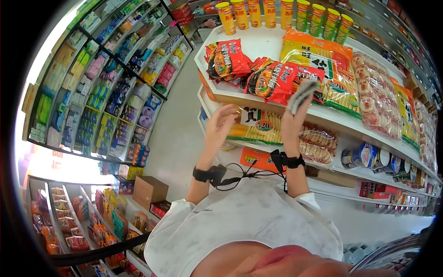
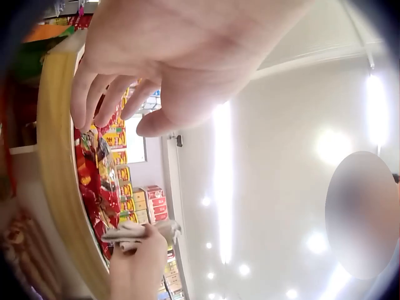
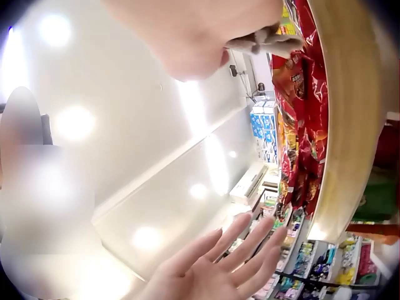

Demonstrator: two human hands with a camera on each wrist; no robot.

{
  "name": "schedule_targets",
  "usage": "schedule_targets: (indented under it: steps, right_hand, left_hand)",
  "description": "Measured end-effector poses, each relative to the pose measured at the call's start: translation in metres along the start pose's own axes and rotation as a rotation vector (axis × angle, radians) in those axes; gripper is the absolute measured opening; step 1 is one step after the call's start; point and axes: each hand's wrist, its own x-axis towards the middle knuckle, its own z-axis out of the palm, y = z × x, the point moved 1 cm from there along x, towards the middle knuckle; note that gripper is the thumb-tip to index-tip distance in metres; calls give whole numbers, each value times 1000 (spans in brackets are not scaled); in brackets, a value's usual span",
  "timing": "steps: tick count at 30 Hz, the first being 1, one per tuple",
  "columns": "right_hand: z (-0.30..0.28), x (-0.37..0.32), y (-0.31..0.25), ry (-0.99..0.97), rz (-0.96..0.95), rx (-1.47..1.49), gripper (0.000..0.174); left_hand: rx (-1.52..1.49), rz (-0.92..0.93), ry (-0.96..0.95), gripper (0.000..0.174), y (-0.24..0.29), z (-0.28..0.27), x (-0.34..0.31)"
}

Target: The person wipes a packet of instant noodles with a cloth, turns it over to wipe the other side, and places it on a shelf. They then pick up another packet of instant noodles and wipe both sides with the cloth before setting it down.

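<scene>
My right hand grips a folded grey-and-white cloth over the front edge of the white display shelf. Just beyond the cloth lie red snack packets, heaped and overlapping. My left hand hovers near the shelf's front edge, to the left, with relaxed fingers and nothing in them. In the left wrist view the cloth sticks out from both sides of the right fist. The right wrist view shows only part of the cloth, below the fingers; the left palm faces up there.
Behind the packets stand yellow canisters and green canisters in a row. Large cracker bags fill the shelf to the right. More bags sit on a lower tier. Stocked racks line the left, beyond the aisle floor.
</scene>
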Motion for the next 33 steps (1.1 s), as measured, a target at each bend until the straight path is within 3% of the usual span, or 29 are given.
schedule_targets:
  steps: [2, 3, 6, 11, 14, 18, 22, 26, 28, 31, 33]
  right_hand:
    - [5, -1, 5, 109, -58, -39, 59]
    - [7, 5, 6, 20, -59, -141, 64]
    - [27, 13, 4, -357, -304, -878, 67]
    - [40, -6, 35, -230, -394, -1011, 87]
    - [49, -14, 32, -229, -393, -1021, 89]
    - [65, 9, 44, -203, -493, -1142, 77]
    - [73, 36, 58, -234, -419, -1216, 72]
    - [78, 26, 55, -214, -529, -1329, 71]
    - [73, 13, 43, -232, -581, -1192, 65]
    - [79, -16, 27, -232, -606, -1122, 58]
    - [74, -30, 25, -298, -592, -1118, 55]
  left_hand:
    - [1, 0, 29, 36, 1, -14, -3]
    - [6, 6, 39, 35, 0, -21, -6]
    - [15, -2, 58, 33, 7, -38, -26]
    - [-37, 1, 115, 31, 9, -78, -54]
    - [-85, 11, 157, 29, 1, -104, -80]
    - [-135, -10, 161, 28, 1, -138, -107]
    - [-208, -55, 155, 33, -5, -164, -128]
    - [-578, 44, 274, 54, -20, -182, -147]
    - [-865, 44, 316, 64, -11, -191, -155]
    - [-1219, 67, 212, 71, -8, -203, -164]
    - [-1160, 80, 219, 71, -5, -204, -170]
